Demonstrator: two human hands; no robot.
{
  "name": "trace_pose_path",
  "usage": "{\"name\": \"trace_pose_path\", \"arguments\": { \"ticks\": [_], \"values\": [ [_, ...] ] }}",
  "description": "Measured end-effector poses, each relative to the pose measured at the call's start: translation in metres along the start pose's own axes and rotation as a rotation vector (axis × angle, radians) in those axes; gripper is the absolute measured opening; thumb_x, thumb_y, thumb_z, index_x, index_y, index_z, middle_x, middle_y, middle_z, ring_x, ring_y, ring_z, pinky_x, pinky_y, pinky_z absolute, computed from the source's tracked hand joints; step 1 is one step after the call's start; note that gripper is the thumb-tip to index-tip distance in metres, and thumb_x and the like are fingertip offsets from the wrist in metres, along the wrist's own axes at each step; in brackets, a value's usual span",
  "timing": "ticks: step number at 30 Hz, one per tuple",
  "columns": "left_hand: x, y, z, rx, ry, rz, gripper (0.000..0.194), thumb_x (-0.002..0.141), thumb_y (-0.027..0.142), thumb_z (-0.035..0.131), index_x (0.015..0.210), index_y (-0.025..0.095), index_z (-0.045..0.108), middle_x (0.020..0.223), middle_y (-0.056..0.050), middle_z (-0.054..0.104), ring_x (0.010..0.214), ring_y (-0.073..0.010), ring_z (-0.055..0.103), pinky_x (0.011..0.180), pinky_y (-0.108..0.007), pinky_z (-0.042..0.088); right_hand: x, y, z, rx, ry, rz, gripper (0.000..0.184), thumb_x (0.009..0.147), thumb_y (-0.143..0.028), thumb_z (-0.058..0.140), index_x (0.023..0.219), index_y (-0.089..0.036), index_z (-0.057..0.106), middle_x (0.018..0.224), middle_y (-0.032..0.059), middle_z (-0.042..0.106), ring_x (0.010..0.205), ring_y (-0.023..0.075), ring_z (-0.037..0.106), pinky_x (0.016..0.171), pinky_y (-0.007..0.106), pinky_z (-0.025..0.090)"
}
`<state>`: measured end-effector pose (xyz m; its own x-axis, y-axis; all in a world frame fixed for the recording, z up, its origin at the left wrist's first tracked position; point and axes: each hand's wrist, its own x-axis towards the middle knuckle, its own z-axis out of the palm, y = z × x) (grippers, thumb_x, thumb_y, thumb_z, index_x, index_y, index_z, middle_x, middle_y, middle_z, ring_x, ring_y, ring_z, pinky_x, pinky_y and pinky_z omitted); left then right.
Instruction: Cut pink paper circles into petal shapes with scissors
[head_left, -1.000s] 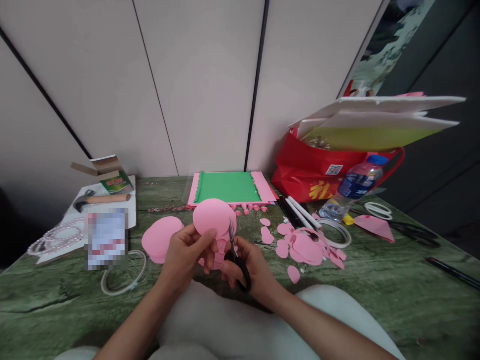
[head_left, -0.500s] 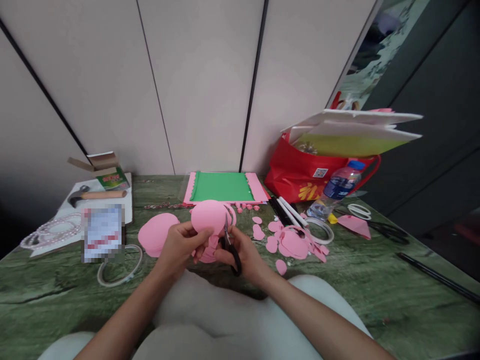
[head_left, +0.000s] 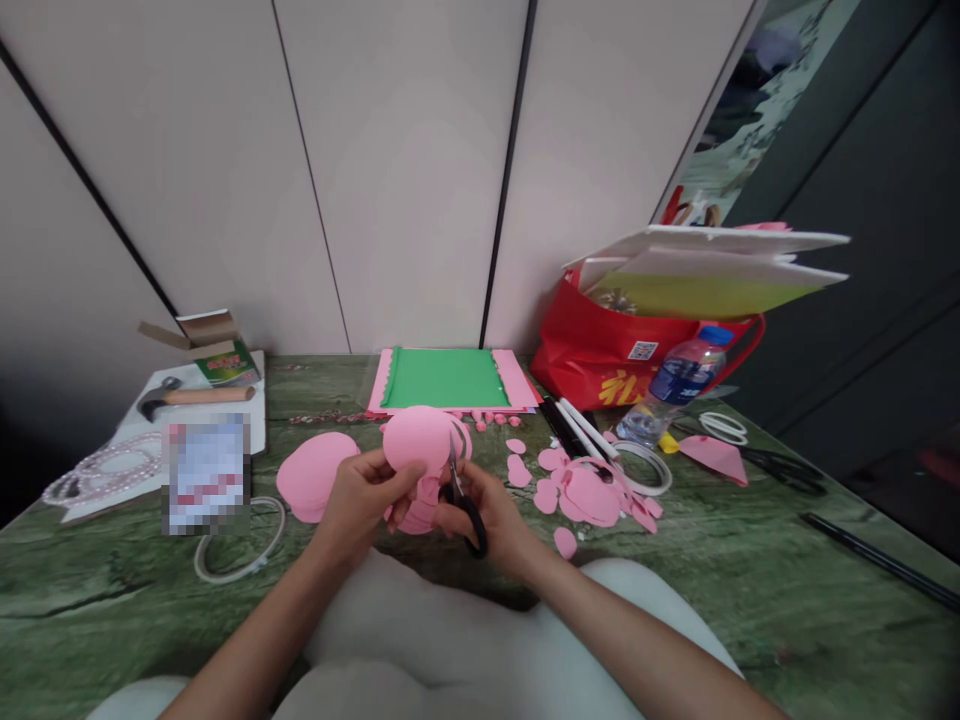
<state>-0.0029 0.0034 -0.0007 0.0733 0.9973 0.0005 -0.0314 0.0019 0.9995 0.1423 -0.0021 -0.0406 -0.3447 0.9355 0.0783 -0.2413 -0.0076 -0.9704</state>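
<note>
Pinched between the fingers of my left hand [head_left: 373, 492] is a round piece of pink paper [head_left: 414, 438], held up above the table. My right hand [head_left: 491, 515] grips black-handled scissors [head_left: 471, 520], their blades at the right edge of the paper. A curved pink strip [head_left: 463, 438] stands off that edge beside the blades. Under my hands lie more pink paper pieces [head_left: 416, 518], partly hidden by my fingers. To the left rests a stack of pink paper rounds [head_left: 316, 478]. Loose pink paper scraps [head_left: 592, 495] are heaped to the right.
Behind my hands lies a green sheet [head_left: 446, 378] on pink paper. At right stand a red bag [head_left: 577, 345] and a water bottle [head_left: 679, 380], near markers [head_left: 581, 425] and a tape roll [head_left: 637, 468]. At left are a hammer [head_left: 199, 396], beads [head_left: 105, 475] and another tape roll [head_left: 240, 570].
The scissors have cut further along the paper's right edge, and the curved strip has parted more from the round. The whole view has shifted slightly; both hands keep their hold.
</note>
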Motion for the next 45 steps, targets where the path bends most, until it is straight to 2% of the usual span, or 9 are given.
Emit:
{"name": "trace_pose_path", "arguments": {
  "ticks": [5,10,14,18,24,29,34,45],
  "values": [
    [-0.001,0.005,0.002,-0.032,0.018,0.012,0.022,0.067,0.026,0.066,0.054,0.014,0.053,0.041,0.006,0.048,0.028,-0.0025,0.037,0.028,-0.014,0.027,-0.001,0.001,0.0,-0.007,-0.022,0.011,0.037,0.06,-0.037,0.069,0.079,-0.019,0.043,0.05,-0.0085,0.049,0.038,0.0057,0.04,0.037,0.016,0.03],
    [0.0,0.003,0.002,-0.089,-0.045,-0.014,0.02,0.068,0.031,0.065,0.062,0.014,0.056,0.05,0.003,0.058,0.031,-0.007,0.046,0.028,-0.018,0.033,-0.003,0.0,0.003,-0.014,-0.016,0.026,0.04,0.059,-0.04,0.07,0.079,-0.019,0.043,0.046,-0.0084,0.049,0.039,0.0076,0.044,0.038,0.017,0.032],
    [-0.001,0.0,0.001,-0.005,-0.026,0.0,0.022,0.067,0.028,0.066,0.053,0.014,0.056,0.04,0.004,0.052,0.03,-0.0057,0.042,0.031,-0.017,0.031,-0.004,0.002,0.006,-0.035,-0.043,0.041,0.042,0.059,-0.043,0.071,0.079,-0.019,0.043,0.049,-0.0072,0.052,0.04,0.008,0.045,0.04,0.019,0.034],
    [-0.003,0.003,0.003,0.075,0.005,0.013,0.027,0.065,0.028,0.067,0.046,0.014,0.053,0.032,0.005,0.045,0.029,-0.0039,0.035,0.031,-0.017,0.025,-0.006,-0.001,0.007,0.005,-0.064,0.028,0.046,0.057,-0.045,0.072,0.081,-0.02,0.041,0.063,-0.0031,0.057,0.048,0.0083,0.048,0.046,0.021,0.038],
    [-0.005,0.009,0.006,0.111,0.002,-0.011,0.028,0.059,0.029,0.07,0.042,0.015,0.053,0.03,0.006,0.043,0.027,-0.0038,0.033,0.029,-0.017,0.023,-0.008,-0.008,0.008,0.008,-0.022,0.019,0.047,0.056,-0.045,0.073,0.083,-0.022,0.042,0.068,-0.003,0.053,0.056,0.0104,0.048,0.052,0.022,0.037],
    [-0.004,0.006,0.005,0.091,0.006,-0.014,0.026,0.06,0.024,0.07,0.044,0.014,0.052,0.031,0.006,0.043,0.028,-0.0036,0.033,0.029,-0.016,0.023,-0.008,-0.007,0.008,0.026,-0.038,0.016,0.046,0.056,-0.041,0.074,0.084,-0.022,0.042,0.062,-0.0052,0.049,0.054,0.0104,0.044,0.051,0.023,0.036],
    [-0.003,0.002,0.004,0.073,0.005,-0.003,0.021,0.063,0.023,0.067,0.049,0.014,0.054,0.034,0.006,0.044,0.029,-0.0037,0.034,0.03,-0.016,0.023,-0.009,-0.009,0.009,-0.027,-0.008,0.011,0.039,0.059,-0.044,0.07,0.077,-0.022,0.043,0.059,-0.0057,0.047,0.049,0.0084,0.037,0.047,0.021,0.03],
    [-0.002,0.001,0.003,0.084,0.019,-0.003,0.027,0.063,0.028,0.068,0.047,0.015,0.051,0.034,0.006,0.042,0.03,-0.0035,0.032,0.031,-0.017,0.022,-0.009,-0.007,0.008,-0.065,-0.007,0.046,0.042,0.058,-0.051,0.068,0.076,-0.021,0.044,0.051,-0.0068,0.048,0.04,0.0075,0.04,0.04,0.02,0.03]
  ]
}}
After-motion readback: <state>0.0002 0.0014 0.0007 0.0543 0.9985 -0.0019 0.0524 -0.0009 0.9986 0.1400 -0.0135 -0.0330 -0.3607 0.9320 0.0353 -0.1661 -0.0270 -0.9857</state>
